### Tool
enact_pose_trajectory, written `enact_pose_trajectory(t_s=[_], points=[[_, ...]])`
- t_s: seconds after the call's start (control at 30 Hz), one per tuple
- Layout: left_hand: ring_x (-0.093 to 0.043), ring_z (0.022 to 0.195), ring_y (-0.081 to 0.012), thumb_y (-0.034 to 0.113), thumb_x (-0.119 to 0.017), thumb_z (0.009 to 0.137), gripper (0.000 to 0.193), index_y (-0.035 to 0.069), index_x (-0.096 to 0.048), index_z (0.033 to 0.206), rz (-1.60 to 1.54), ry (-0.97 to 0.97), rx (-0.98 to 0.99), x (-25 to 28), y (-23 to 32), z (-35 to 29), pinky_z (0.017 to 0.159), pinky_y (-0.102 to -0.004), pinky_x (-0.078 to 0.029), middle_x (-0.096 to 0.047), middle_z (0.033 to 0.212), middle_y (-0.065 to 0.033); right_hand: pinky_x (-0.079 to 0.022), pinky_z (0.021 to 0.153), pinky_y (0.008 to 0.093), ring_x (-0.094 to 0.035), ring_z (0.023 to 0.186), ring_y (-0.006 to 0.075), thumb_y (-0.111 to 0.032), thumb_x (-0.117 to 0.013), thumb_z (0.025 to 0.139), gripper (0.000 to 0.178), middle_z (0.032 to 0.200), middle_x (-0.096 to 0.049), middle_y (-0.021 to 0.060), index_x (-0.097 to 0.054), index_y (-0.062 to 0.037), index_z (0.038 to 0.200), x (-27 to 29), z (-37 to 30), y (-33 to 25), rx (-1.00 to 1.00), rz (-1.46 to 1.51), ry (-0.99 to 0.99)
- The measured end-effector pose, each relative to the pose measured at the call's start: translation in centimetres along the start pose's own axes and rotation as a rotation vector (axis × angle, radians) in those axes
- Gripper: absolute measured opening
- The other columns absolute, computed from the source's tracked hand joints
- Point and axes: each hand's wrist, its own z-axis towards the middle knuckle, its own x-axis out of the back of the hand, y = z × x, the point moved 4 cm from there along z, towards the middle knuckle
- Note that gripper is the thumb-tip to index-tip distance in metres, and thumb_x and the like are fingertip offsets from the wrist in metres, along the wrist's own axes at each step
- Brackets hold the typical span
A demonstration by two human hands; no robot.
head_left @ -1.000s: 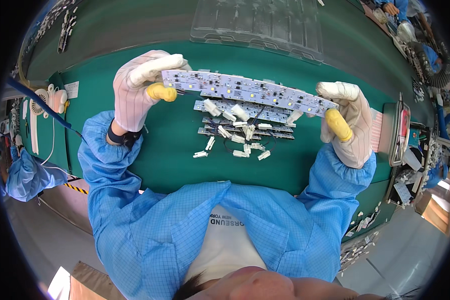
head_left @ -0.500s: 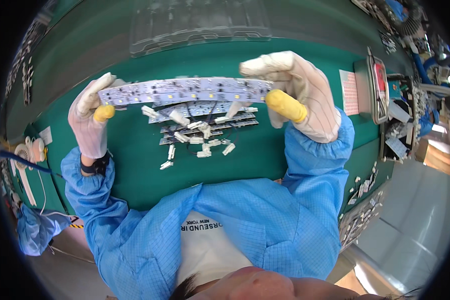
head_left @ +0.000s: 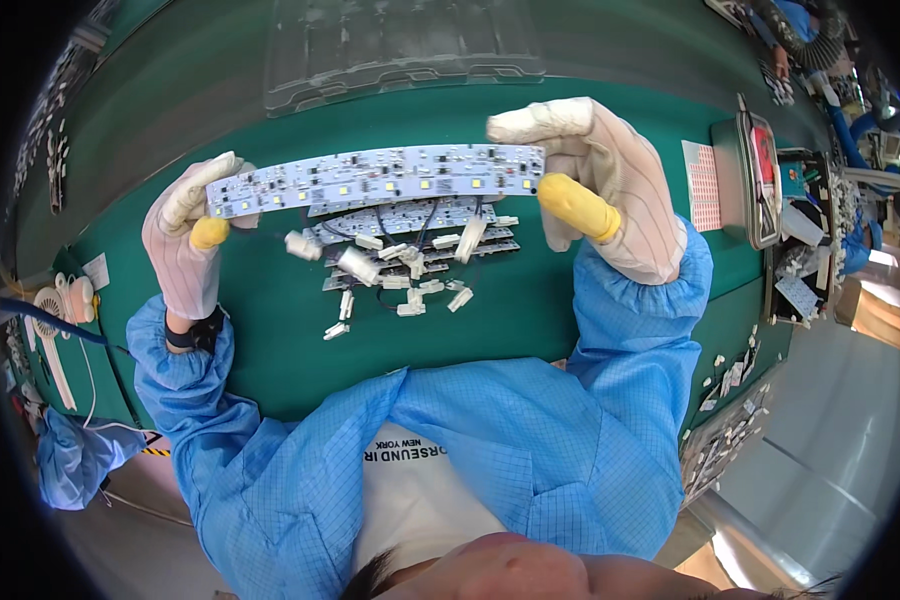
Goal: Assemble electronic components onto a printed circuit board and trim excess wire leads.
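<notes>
A long white LED circuit board (head_left: 380, 177), dotted with small black parts and yellowish LEDs, is held up lengthwise between my hands. My left hand (head_left: 192, 225), in a white glove with a yellow thumb cot, is closed on its left end. At the right end, my right hand (head_left: 610, 190) grips it, yellow-covered thumb in front and index finger stretched above the edge. White connectors (head_left: 358, 266) on dark wires dangle below the board, some blurred. Behind and under it, several similar boards (head_left: 450, 215) lie stacked on the green mat (head_left: 370, 345) with their connectors spread toward me.
A clear plastic tray (head_left: 400, 60) stands at the far side. On the right are a red-dotted sheet (head_left: 702, 185), a metal box (head_left: 755, 180) and a bin of parts (head_left: 798, 250). A small white fan (head_left: 52, 305) and blue cable (head_left: 60, 325) are at left.
The board has tilted slightly, its face now showing more fully and its right part a little higher. The hanging connectors have swung. Both hands keep their grip, shifted slightly right.
</notes>
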Motion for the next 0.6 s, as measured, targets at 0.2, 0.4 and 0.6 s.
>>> enact_pose_trajectory(t_s=[0.2, 0.4, 0.6], points=[[-0.062, 0.074, -0.0176, 0.045, -0.066, 0.078, 0.060, -0.003, -0.059, 0.113, -0.153, 0.021, -0.063, 0.0, 0.7, -0.5, 0.065, -0.0254, -0.051, -0.062, 0.097, -0.0153, -0.030, 0.043, 0.0172, -0.044, 0.049, 0.0042, -0.042, -0.071, 0.078, 0.061, 0.090, -0.061, 0.0079, -0.054, 0.0021, 0.115, -0.5, 0.4, 0.5, -0.027, 0.000, 0.101], [-0.063, 0.073, -0.0190, 0.042, -0.067, 0.076, 0.056, -0.003, -0.062, 0.109, -0.069, 0.001, -0.223, 0.0, 1.8, -0.3, 0.062, -0.0266, -0.049, -0.064, 0.086, -0.0128, -0.026, 0.045, 0.0150, -0.039, 0.050, 0.0014, -0.040, -0.067, 0.081, 0.054, 0.090, -0.058, -0.0003, -0.053, -0.0009, 0.115, -0.1, 0.6, 1.3, -0.094, -0.077, 0.119], [-0.060, 0.068, -0.0214, 0.052, -0.062, 0.075, 0.060, 0.000, -0.065, 0.106, 0.036, 0.000, -0.428, 0.6, 1.8, -0.4, 0.061, -0.0305, -0.046, -0.061, 0.072, -0.0059, -0.026, 0.044, 0.0144, -0.039, 0.049, 0.0011, -0.040, -0.067, 0.082, 0.054, 0.088, -0.058, 0.0004, -0.052, -0.0014, 0.117, 0.0, 1.2, 2.2, -0.105, -0.082, 0.099]])
